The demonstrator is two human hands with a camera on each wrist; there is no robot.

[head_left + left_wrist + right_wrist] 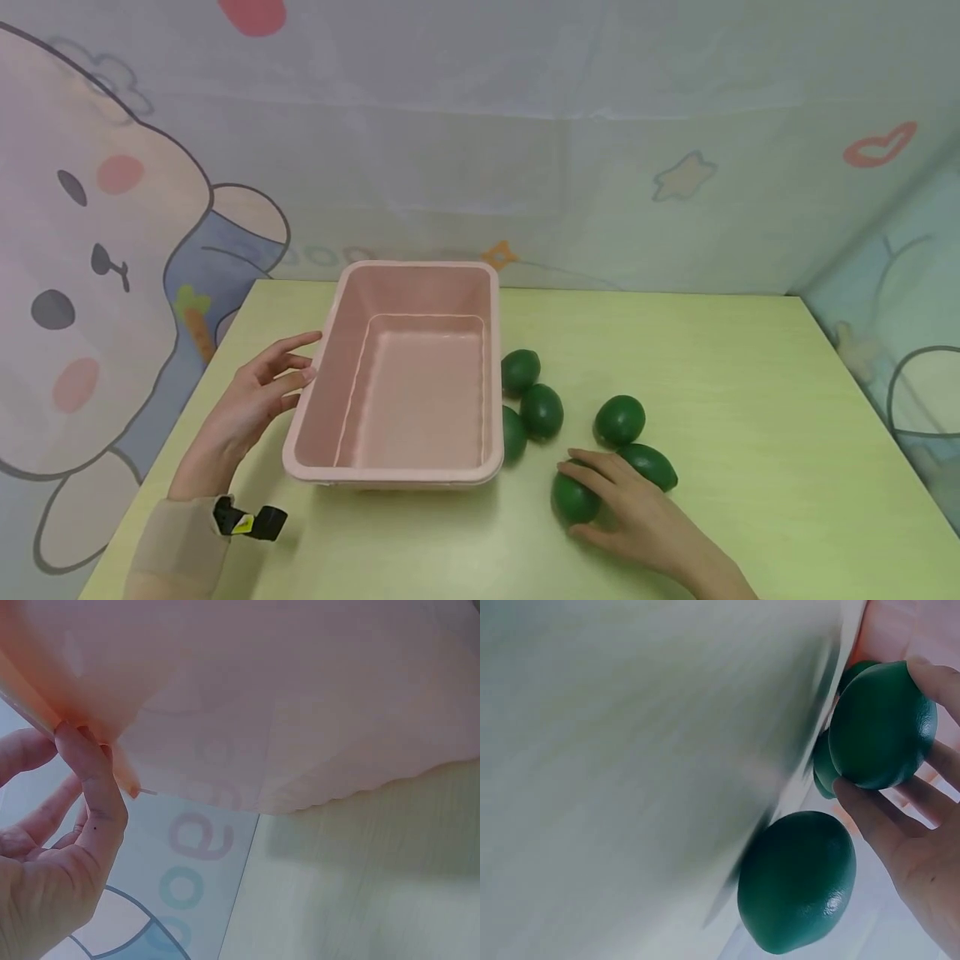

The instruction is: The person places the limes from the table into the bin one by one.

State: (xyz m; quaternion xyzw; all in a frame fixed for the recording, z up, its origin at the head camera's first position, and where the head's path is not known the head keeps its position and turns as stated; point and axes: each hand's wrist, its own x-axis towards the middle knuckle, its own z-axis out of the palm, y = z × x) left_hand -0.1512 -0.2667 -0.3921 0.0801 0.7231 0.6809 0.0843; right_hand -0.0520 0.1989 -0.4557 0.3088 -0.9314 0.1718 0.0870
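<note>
A pink rectangular plastic bin [427,392] stands left of the middle of the table, its inside bare. At its left rim, my left hand [255,396] pinches the edge between thumb and fingers; the left wrist view shows the fingertips [79,742] bent at that rim. My right hand [637,508] grips a green lime [574,497] to the right of the bin's near corner. In the right wrist view, thumb and fingers lie around this lime [883,724]. Another lime [649,467] lies just behind the right hand, partly covered by it.
Several more limes are on the table: one [620,420] farther back, and a group [542,412] beside the bin's right wall, one partly hidden by it. A cartoon-printed cloth [465,167] hangs behind the yellowish table [750,400]. A black wrist camera [251,518] sits on the left sleeve.
</note>
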